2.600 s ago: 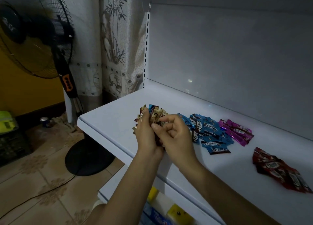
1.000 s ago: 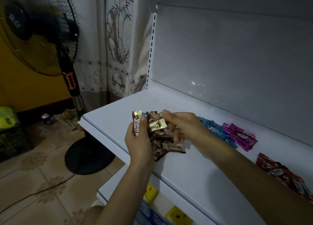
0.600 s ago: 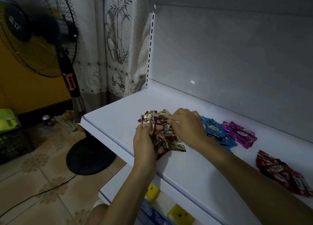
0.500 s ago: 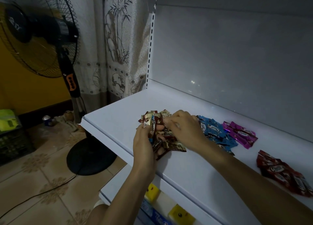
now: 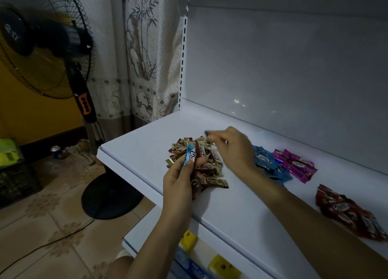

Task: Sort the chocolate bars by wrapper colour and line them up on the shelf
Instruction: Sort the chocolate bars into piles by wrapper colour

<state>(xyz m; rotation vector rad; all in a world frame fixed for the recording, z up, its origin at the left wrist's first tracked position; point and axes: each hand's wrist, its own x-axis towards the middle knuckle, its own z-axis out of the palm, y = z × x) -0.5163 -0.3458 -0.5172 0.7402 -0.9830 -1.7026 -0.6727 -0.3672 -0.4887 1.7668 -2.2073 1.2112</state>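
On the white shelf point(image 5: 147, 144) lie sorted heaps of chocolate bars: gold and brown bars point(image 5: 212, 173), blue bars point(image 5: 264, 163), magenta bars point(image 5: 296, 165) and red bars point(image 5: 348, 213). My left hand point(image 5: 180, 180) grips a bunch of bars at the gold heap, with a blue bar point(image 5: 192, 154) sticking up on top. My right hand point(image 5: 233, 148) hovers blurred over the far side of the gold heap, fingers curled. A small bluish tip shows at its fingertips; what it pinches is unclear.
A standing fan point(image 5: 44, 47) with a round black base point(image 5: 111, 196) stands left of the shelf, its cable trailing on the tiled floor. A patterned curtain point(image 5: 144, 51) hangs behind. Yellow and blue packs point(image 5: 189, 238) sit on the lower shelf. A can point(image 5: 56, 151) stands on the floor.
Both hands came down from holding the bunch in the air to the gold heap on the shelf. My right hand has since lifted off the heap and is moving.
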